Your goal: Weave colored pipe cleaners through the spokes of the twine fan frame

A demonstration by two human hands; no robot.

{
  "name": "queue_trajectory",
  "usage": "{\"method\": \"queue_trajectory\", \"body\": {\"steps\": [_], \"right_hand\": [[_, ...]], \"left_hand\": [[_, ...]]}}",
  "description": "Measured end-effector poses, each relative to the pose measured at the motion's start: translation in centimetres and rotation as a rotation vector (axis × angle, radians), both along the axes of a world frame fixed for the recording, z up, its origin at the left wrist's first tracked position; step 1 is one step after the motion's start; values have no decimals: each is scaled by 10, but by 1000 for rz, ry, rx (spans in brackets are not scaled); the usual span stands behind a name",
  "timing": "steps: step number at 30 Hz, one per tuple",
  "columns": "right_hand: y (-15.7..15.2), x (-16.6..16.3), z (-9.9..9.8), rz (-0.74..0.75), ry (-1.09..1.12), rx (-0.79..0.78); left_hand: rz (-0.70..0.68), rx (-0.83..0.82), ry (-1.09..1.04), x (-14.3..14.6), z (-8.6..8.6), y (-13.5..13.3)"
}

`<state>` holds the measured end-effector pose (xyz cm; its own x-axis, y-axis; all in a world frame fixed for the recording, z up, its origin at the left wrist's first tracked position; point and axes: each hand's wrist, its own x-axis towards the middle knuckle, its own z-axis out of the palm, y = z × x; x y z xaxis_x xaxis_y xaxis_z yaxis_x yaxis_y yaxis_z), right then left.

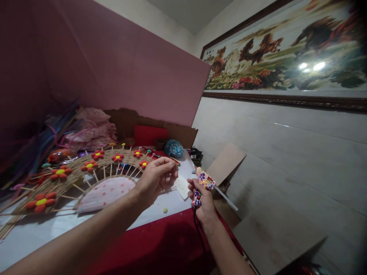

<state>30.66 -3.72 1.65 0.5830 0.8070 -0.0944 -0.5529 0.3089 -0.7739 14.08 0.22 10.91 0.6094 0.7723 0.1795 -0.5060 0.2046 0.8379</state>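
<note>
Glue gun (204, 178), held in the curled right hand (203, 202), body sticking out above, cord (195, 219) hanging below, left hand (159, 175) pinched, cannot tell on what

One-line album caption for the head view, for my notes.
Right hand holding a patterned glue gun, left hand raised with fingers curled, beside a fan-shaped craft with orange-red flowers.

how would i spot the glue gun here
Find the big framed horse picture. Below its left end, the person's right hand grips the glue gun, a pale stick jutting behind. Unlike the woven fan nearby, it has a purple-flowered body and black cord.
</note>
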Motion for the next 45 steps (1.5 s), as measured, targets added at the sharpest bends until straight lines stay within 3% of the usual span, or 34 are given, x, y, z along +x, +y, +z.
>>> {"method": "queue_trajectory", "body": {"steps": [6, 11, 16, 19, 22, 25, 28, 34, 40, 45], "right_hand": [[-26, -17, 29, 265, -52, 94], [-34, -26, 35, 399, -106, 173], [-36, -16, 38, 350, -97, 231], [-35, -13, 40, 348, -130, 251], [-32, -13, 41, 337, -173, 259], [-32, -11, 42, 325, -205, 249], [-35, -7, 41, 311, -235, 235], [-41, -3, 32, 282, -202, 198], [-43, -8, 24, 279, -190, 137], [-40, -3, 25, 240, -142, 191]], "left_hand": [[-50, -9, -44, 11, -1, 1], [-123, 25, -51, 13, -2, 3], [67, 202, 243, 11, -17, 17], [-25, 238, 429, 16, -34, 19], [-173, 290, 406, 22, -45, 14], [-211, 319, 436, 25, -49, 9], [-172, 283, 472, 27, -51, 12], [-76, 52, 299, 27, -47, 19], [-164, -115, 29, 26, -39, 15], [-14, -89, 157, 25, -45, 21]]}}
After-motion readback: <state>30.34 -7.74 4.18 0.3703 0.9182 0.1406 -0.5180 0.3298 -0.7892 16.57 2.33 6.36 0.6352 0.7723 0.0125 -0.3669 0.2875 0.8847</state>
